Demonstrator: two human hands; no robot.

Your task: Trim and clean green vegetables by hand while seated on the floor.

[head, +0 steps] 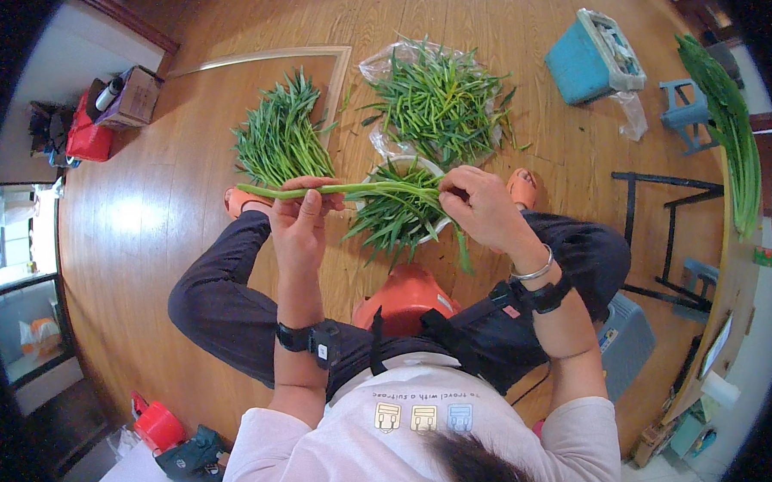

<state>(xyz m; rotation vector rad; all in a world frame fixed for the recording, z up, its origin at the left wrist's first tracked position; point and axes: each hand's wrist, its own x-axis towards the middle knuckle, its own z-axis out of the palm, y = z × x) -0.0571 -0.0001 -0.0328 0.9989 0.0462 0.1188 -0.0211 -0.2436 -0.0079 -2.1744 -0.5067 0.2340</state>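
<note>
My left hand [301, 222] grips the thick end of a long green vegetable stem [364, 188], probably water spinach, between thumb and fingers. At its other end my right hand [484, 204] pinches the stem with bent fingers, and a leafy tip hangs below. The stem lies roughly level across the view. Under it stands a white basin [432, 165] heaped with cut leafy pieces [398, 221]. Beyond my left hand, a bundle of whole stems [284, 135] rests on the wooden floor. A pile of short cut stems and leaves [441, 103] lies on clear plastic film.
An orange plastic object [404, 298] is between my legs. At the upper right is a blue bin [578, 61] with a plastic liner. A blue stool [684, 108] and black metal frame [633, 211] stand right. Long greens [730, 135] lie on the table edge.
</note>
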